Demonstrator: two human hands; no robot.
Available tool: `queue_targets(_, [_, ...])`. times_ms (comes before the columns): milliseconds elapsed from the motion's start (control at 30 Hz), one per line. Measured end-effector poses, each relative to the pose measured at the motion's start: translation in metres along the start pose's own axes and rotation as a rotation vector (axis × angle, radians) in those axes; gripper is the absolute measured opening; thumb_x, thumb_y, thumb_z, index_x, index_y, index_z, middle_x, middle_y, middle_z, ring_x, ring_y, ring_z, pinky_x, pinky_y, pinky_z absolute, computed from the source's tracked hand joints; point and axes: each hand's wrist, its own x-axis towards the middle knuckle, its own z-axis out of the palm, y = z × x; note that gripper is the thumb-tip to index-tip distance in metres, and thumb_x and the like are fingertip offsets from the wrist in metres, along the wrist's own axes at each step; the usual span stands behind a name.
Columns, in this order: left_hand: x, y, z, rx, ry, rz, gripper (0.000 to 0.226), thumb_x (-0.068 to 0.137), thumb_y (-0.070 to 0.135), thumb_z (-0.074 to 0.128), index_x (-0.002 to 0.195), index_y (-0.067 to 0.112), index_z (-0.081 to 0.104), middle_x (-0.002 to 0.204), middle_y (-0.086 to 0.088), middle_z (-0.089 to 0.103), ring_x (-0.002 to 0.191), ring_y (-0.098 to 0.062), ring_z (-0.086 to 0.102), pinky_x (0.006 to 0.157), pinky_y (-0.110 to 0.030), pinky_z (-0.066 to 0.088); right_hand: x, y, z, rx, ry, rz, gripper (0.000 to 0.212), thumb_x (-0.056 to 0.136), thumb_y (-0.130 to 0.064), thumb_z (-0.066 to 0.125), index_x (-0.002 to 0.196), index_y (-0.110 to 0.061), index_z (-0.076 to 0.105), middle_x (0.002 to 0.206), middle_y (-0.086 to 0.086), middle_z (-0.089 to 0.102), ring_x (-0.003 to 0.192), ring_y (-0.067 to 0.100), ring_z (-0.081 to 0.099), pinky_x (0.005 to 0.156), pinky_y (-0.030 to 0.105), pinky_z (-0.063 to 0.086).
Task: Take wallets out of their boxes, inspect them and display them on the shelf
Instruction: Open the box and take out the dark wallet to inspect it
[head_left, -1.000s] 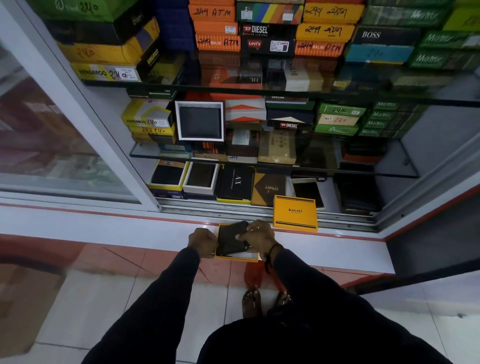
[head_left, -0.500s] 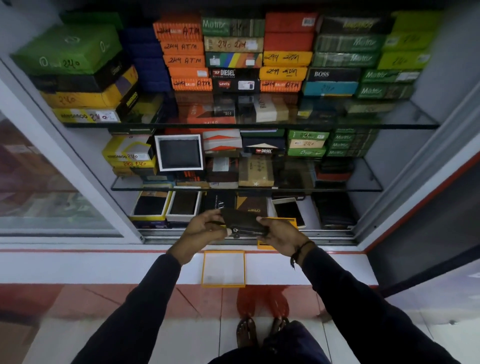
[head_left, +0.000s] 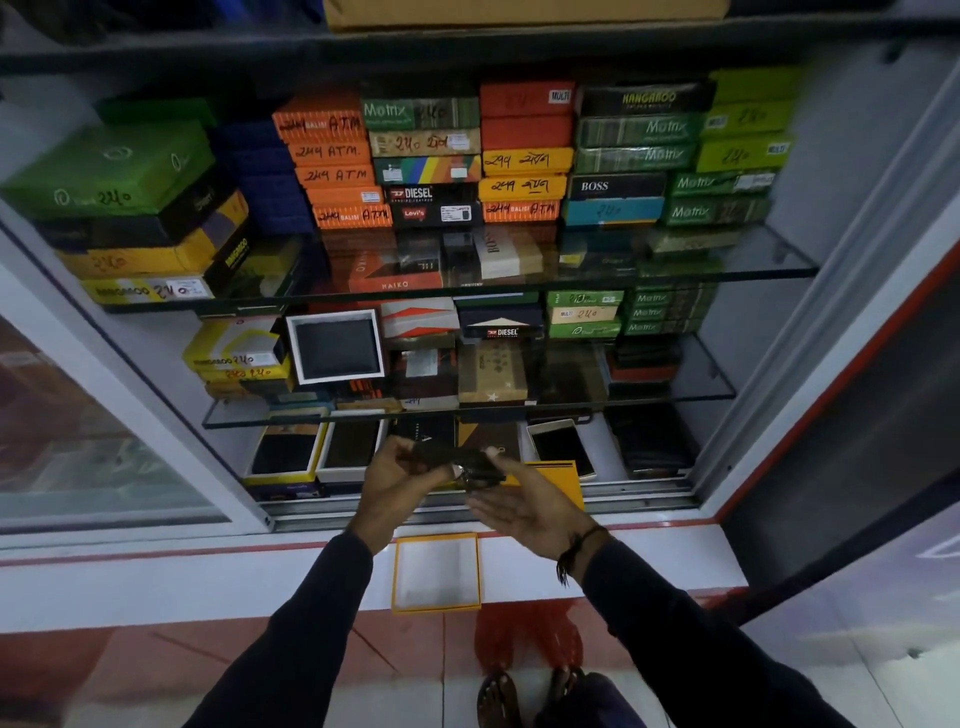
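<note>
A dark wallet (head_left: 456, 464) is held in the air in front of the cabinet's bottom shelf. My left hand (head_left: 396, 475) grips its left end. My right hand (head_left: 519, 501) lies palm up under its right end, fingers spread. Below them the empty yellow-rimmed box (head_left: 436, 571) with a white lining sits on the white ledge. Its yellow lid (head_left: 553, 480) lies by the sliding-door track, partly hidden behind my right hand. Open boxes showing dark wallets (head_left: 288, 454) stand on the bottom shelf (head_left: 602, 452).
Two glass shelves (head_left: 753, 270) above carry stacks of coloured wallet boxes. A framed black wallet (head_left: 336, 347) stands upright on the middle shelf. A sliding glass door (head_left: 78, 415) covers the left side. My sandalled feet (head_left: 524, 696) are on the tiled floor below.
The wallet was lifted out of the yellow box on the ledge and raised to the bottom shelf's height. My right hand has turned palm up beneath it. The view tilted upward.
</note>
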Motion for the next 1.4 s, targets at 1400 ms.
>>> queue_targets(1400, [-0.013,-0.063,-0.020,-0.809,-0.064,-0.383,0.009,0.095,0.007,0.058,0.097,0.006,0.068,0.089,-0.010,0.070,0.068,-0.016,0.071,0.058,-0.022,0.061,0.007,-0.027,-0.041,-0.535,0.086,-0.212,0.034,0.082,-0.010,0.078,0.110,0.008,0.071,0.095,0.016,0.072,0.085,0.023,0.069,0.071,0.025,0.060])
